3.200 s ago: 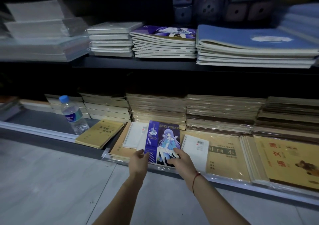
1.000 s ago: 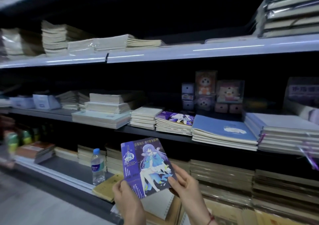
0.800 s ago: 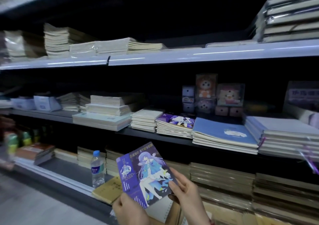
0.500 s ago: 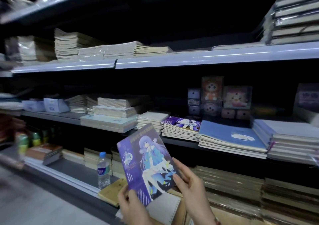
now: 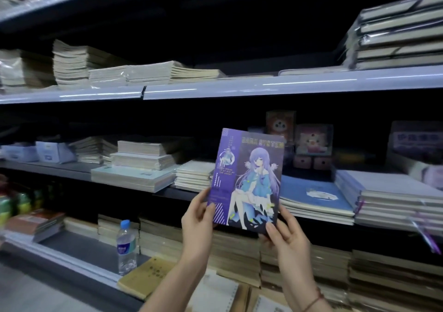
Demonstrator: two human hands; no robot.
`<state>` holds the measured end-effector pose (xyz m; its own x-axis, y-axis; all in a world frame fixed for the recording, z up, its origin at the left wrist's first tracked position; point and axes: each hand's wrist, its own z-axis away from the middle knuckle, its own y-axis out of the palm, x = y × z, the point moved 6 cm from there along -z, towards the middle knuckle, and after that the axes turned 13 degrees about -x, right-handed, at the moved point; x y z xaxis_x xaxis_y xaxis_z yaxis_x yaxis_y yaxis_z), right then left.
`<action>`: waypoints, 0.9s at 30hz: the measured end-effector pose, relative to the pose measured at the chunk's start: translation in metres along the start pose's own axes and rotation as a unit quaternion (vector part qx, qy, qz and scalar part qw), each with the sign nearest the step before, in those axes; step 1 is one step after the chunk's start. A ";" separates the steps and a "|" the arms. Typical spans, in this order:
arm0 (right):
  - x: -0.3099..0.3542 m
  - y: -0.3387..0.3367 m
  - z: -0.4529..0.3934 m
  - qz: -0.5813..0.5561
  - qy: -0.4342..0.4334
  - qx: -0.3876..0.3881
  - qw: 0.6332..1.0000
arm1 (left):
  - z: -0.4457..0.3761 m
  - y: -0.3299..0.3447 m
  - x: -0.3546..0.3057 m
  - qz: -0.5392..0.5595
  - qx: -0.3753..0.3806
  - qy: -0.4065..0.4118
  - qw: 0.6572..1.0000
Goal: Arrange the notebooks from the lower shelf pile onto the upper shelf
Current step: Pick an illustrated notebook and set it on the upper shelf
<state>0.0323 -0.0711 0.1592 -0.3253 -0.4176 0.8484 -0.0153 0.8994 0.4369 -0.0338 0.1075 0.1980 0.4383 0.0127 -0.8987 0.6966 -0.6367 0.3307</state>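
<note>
Before the upper shelf (image 5: 134, 188), left hand (image 5: 197, 218) and right hand (image 5: 286, 236) pinch the upright notebook (image 5: 247, 180).

Purple notebook (image 5: 247, 180): glossy paper cover. Water bottle (image 5: 126, 247): clear plastic. Shelf edge (image 5: 263, 87): smooth, shiny.

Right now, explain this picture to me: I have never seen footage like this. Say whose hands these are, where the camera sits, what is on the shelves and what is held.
No machine here: a person's two bare hands, filmed by one camera worn on the head, looking forward and down. The left hand and right hand grip the lower corners of a purple notebook, held upright before the middle shelf. Stacked notebooks fill that shelf, including a blue-covered stack. On the lower shelf stands a water bottle beside a yellow notebook.
</note>
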 end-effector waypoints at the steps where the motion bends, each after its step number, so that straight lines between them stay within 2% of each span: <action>1: 0.004 0.002 -0.003 -0.002 -0.002 -0.002 1.000 | -0.003 0.004 -0.005 -0.003 0.010 0.007 1.000; 12: 0.061 0.028 -0.047 0.078 -0.047 0.052 0.995 | -0.047 0.038 -0.041 -0.037 0.087 0.038 0.995; 19: 0.103 0.050 -0.075 0.109 -0.075 0.070 0.989 | -0.066 0.050 -0.059 -0.070 0.194 0.032 0.978; 27: 0.093 0.059 -0.101 0.157 -0.021 0.079 0.984 | -0.097 0.051 -0.058 -0.155 0.233 0.036 0.959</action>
<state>0.0966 -0.0699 0.2941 -0.3765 -0.1127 0.9195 -0.0539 0.9936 0.0996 0.0313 0.1491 0.2952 0.3011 0.2992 -0.9054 0.4767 -0.8696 -0.1288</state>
